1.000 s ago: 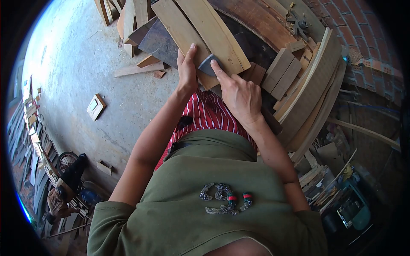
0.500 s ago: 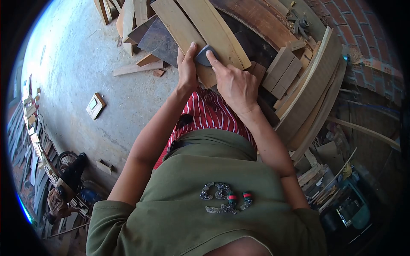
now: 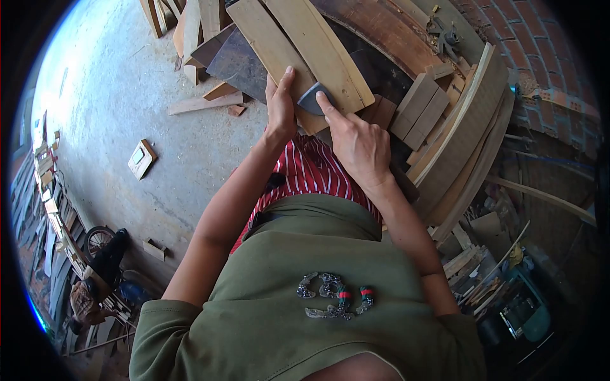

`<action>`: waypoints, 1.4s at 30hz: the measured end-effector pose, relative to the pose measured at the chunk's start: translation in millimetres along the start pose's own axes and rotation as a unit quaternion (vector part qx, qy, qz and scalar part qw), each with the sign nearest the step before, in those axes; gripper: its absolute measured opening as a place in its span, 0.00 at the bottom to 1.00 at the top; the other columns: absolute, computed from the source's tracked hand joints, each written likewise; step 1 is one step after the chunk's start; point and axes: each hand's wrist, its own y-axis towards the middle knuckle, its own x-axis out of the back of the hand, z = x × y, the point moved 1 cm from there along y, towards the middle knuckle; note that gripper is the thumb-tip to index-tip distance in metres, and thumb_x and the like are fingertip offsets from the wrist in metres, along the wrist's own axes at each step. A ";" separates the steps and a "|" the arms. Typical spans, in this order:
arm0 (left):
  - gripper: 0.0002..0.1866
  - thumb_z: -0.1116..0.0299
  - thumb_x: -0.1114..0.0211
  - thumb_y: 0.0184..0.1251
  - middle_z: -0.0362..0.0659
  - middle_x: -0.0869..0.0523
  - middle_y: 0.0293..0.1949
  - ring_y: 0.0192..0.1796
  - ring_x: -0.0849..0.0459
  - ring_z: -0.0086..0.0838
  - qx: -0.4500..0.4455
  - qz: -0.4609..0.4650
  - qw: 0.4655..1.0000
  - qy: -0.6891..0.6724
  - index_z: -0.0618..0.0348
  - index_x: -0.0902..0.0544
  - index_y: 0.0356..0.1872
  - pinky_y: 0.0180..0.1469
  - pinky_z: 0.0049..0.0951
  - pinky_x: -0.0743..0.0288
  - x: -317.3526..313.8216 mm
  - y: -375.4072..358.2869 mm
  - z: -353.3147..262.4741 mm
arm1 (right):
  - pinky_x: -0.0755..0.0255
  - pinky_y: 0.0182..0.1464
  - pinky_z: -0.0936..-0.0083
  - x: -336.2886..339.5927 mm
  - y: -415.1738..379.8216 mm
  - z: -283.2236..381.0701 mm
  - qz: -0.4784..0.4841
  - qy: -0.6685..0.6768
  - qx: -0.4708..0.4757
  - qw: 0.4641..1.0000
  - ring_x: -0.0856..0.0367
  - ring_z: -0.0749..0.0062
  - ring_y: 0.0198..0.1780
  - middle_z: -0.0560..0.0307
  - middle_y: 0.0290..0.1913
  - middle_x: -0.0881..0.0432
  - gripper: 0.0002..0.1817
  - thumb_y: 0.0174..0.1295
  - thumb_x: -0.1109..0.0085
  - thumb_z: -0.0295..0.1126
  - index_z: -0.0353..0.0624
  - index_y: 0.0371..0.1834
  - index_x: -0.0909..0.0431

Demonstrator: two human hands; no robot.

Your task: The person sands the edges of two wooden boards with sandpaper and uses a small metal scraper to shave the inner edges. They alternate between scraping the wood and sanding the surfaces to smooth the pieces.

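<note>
Two pale wooden boards lie side by side before me: the left board [image 3: 272,46] and the right board [image 3: 327,54]. My left hand [image 3: 280,105] grips the near left edge of the left board, its thumb on the top face and the other fingers hidden behind the edge. A small flat grey scraper [image 3: 309,102] with a rounded edge rests at the near end of the boards. My right hand [image 3: 362,143] is closed around its right side, the index finger stretched along the top and pressing on it; the thumb is out of sight.
Stacked wood blocks [image 3: 419,108] and a long curved plank [image 3: 460,133] stand to the right. Wood offcuts [image 3: 206,103] lie on the concrete floor [image 3: 121,95] at left. A person [image 3: 89,292] is at the lower left, near a wheel [image 3: 100,240]. A brick wall [image 3: 534,57] rises at upper right.
My right hand and the grey scraper have shifted slightly right and toward me along the board. My left hand has barely moved and keeps its grip.
</note>
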 end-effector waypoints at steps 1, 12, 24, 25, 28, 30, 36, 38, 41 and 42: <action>0.27 0.60 0.41 0.77 0.49 0.22 0.63 0.63 0.23 0.34 0.001 -0.003 1.000 -0.001 0.62 0.34 0.70 0.67 0.36 0.29 0.5 0.5 0.6 | 0.19 0.30 0.51 1.1 0.0 0.4 -0.002 0.003 0.000 1.000 0.13 0.49 0.28 0.51 0.26 0.16 0.24 0.72 0.44 0.37 0.67 0.71 0.26; 0.26 0.61 0.42 0.77 0.50 0.22 0.62 0.61 0.21 0.34 0.012 -0.016 1.000 0.005 0.62 0.33 0.70 0.66 0.36 0.28 -3.4 -2.8 -4.8 | 0.18 0.31 0.53 1.7 0.2 3.1 -0.003 -0.002 -0.008 1.000 0.13 0.49 0.28 0.49 0.27 0.15 0.25 0.71 0.44 0.35 0.66 0.71 0.26; 0.26 0.61 0.42 0.77 0.50 0.21 0.61 0.61 0.21 0.34 0.021 -0.019 1.000 0.008 0.62 0.33 0.69 0.64 0.36 0.27 -3.3 -5.1 -6.5 | 0.18 0.32 0.53 2.6 9.9 8.8 -0.003 -0.006 -0.013 1.000 0.13 0.48 0.29 0.51 0.28 0.15 0.24 0.72 0.45 0.37 0.66 0.71 0.26; 0.26 0.61 0.42 0.77 0.50 0.21 0.61 0.61 0.21 0.34 0.019 -0.016 1.000 0.008 0.62 0.33 0.69 0.64 0.36 0.27 -3.5 -3.4 -5.9 | 0.18 0.32 0.53 3.4 5.1 8.0 -0.006 -0.008 -0.013 1.000 0.13 0.48 0.29 0.51 0.28 0.15 0.24 0.72 0.45 0.37 0.66 0.71 0.26; 0.25 0.59 0.42 0.77 0.49 0.20 0.59 0.59 0.19 0.35 -0.004 -0.019 1.000 0.017 0.60 0.32 0.68 0.61 0.37 0.23 -3.9 -2.8 -5.6 | 0.18 0.33 0.51 4.4 -4.8 6.2 0.008 0.011 -0.015 1.000 0.13 0.48 0.29 0.52 0.29 0.14 0.23 0.73 0.46 0.38 0.66 0.71 0.26; 0.25 0.59 0.42 0.77 0.49 0.20 0.60 0.59 0.19 0.35 0.009 -0.018 1.000 0.007 0.60 0.32 0.68 0.62 0.37 0.23 -3.6 -3.2 -3.8 | 0.18 0.34 0.52 2.9 4.4 5.9 0.008 0.012 -0.015 1.000 0.13 0.48 0.30 0.51 0.29 0.14 0.24 0.72 0.46 0.37 0.66 0.71 0.26; 0.25 0.59 0.41 0.77 0.49 0.20 0.60 0.59 0.19 0.35 -0.003 -0.010 1.000 0.006 0.59 0.32 0.68 0.62 0.37 0.23 -5.1 -4.2 -6.5 | 0.18 0.34 0.51 3.1 -2.4 5.4 0.008 0.022 -0.020 1.000 0.13 0.47 0.31 0.50 0.30 0.13 0.23 0.73 0.46 0.38 0.65 0.71 0.26; 0.25 0.59 0.41 0.77 0.49 0.20 0.59 0.58 0.18 0.35 -0.003 -0.015 1.000 0.010 0.59 0.32 0.68 0.61 0.37 0.23 -5.1 -4.1 -7.6 | 0.18 0.34 0.51 3.8 -0.4 5.0 0.020 0.030 -0.021 0.999 0.13 0.47 0.31 0.50 0.30 0.13 0.23 0.73 0.47 0.39 0.65 0.71 0.26; 0.24 0.59 0.41 0.77 0.49 0.19 0.58 0.57 0.18 0.35 0.006 -0.018 1.000 0.011 0.59 0.31 0.67 0.60 0.38 0.22 -2.7 -5.0 -4.2 | 0.18 0.34 0.52 1.4 7.3 7.9 0.010 0.024 -0.018 1.000 0.13 0.47 0.30 0.50 0.30 0.13 0.24 0.72 0.45 0.38 0.65 0.71 0.27; 0.24 0.60 0.41 0.77 0.48 0.19 0.57 0.57 0.17 0.35 0.008 -0.016 1.000 0.008 0.59 0.31 0.66 0.59 0.38 0.21 -2.6 -3.0 -6.0 | 0.18 0.34 0.52 0.9 7.6 9.8 0.008 0.023 -0.021 0.999 0.13 0.47 0.30 0.50 0.30 0.13 0.24 0.72 0.45 0.38 0.65 0.71 0.27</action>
